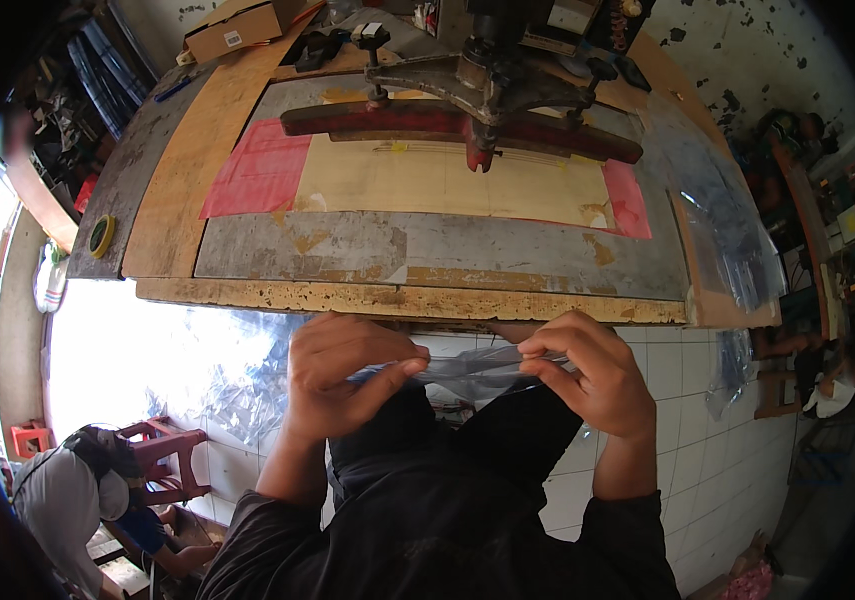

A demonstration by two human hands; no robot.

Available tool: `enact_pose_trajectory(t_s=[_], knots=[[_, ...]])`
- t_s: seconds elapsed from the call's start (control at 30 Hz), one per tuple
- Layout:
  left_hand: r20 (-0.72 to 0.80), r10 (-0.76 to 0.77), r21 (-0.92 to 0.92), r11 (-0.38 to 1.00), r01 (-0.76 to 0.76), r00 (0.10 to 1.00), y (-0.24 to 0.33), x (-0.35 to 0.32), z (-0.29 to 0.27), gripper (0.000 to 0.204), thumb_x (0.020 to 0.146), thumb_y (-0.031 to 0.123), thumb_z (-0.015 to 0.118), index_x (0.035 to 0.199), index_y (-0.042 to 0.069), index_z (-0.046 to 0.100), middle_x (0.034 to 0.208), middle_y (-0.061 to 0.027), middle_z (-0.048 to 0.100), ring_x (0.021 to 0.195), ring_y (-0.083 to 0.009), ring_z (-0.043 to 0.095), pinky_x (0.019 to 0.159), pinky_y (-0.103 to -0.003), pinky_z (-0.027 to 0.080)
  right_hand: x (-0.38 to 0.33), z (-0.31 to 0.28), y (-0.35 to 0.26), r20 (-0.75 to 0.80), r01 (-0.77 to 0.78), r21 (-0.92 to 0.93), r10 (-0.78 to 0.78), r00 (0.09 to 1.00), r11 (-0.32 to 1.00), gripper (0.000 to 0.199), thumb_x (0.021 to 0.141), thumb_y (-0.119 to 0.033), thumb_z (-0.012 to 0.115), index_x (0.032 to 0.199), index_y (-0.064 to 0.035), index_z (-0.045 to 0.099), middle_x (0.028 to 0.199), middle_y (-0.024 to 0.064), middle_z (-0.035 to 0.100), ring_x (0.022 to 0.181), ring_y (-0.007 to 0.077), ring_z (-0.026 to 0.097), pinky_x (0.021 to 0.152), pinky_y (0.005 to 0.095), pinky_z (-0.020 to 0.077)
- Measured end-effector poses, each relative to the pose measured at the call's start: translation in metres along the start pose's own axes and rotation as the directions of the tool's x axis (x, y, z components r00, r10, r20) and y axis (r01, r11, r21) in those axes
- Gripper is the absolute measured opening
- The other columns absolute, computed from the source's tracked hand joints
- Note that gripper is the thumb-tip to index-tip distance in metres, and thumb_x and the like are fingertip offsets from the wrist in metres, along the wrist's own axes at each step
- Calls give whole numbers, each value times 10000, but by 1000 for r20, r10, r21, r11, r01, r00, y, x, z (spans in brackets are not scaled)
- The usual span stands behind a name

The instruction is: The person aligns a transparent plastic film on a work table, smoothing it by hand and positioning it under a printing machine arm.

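Between my two hands stretches a piece of clear plastic sheet [472,368], held just above my lap and below the table's front edge. My left hand [347,368] pinches one end of it between thumb and fingers. At the other end, my right hand [587,372] pinches the plastic the same way. Beyond them on the worktable lies a pale yellow board [447,185] with pink pieces [257,170] at its ends. A dark red press bar [377,118] on a metal frame stands over the board's far side.
A wooden strip [397,298] forms the table's front edge. Clear plastic sheets [732,240] hang off the right side, and more plastic [247,370] lies on the floor at left. A yellow tape roll [101,236] sits far left. Another person [77,500] is low at left, near a red stool [167,458].
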State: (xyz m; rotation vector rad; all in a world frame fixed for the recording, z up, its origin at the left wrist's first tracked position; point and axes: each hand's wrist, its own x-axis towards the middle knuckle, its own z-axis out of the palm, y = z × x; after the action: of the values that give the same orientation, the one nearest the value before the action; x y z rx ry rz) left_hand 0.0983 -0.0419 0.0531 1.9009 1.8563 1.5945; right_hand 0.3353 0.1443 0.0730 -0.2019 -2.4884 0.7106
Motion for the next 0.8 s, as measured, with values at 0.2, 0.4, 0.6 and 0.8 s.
enact_pose_trajectory(t_s=[0.2,0.4,0.6,0.8], knots=[[-72,-27,33,999,29,997,-5,-4,-14,79,809,87,888,827,87,811,832,-25,816,788,-198,790,700,-313,533,-9,-9,7,-9,-45,157,47,999,987,236,909,-44,842,1110,-22,720,949,91,733,780,177,753,640,299,577],[-159,-120,-51,992,113,980,-12,-10,-19,68,830,52,871,848,58,805,838,-66,820,794,-220,796,734,-322,562,-12,-16,10,-31,-72,153,78,997,986,208,932,-13,822,1103,6,705,977,97,734,802,153,748,647,290,605],[-116,-238,-152,964,220,964,-16,-11,-16,39,907,41,815,881,26,790,843,-114,814,807,-229,794,775,-342,588,-18,-8,16,-110,-108,162,126,986,981,178,943,38,794,1090,1,700,971,92,744,806,133,746,661,257,601],[-98,-223,-186,962,202,970,-19,-11,-12,88,978,79,758,935,10,792,888,-113,820,818,-217,787,783,-333,586,-30,3,19,-220,-136,484,271,937,864,161,940,97,765,1009,-6,662,934,84,757,842,129,759,713,249,594]])
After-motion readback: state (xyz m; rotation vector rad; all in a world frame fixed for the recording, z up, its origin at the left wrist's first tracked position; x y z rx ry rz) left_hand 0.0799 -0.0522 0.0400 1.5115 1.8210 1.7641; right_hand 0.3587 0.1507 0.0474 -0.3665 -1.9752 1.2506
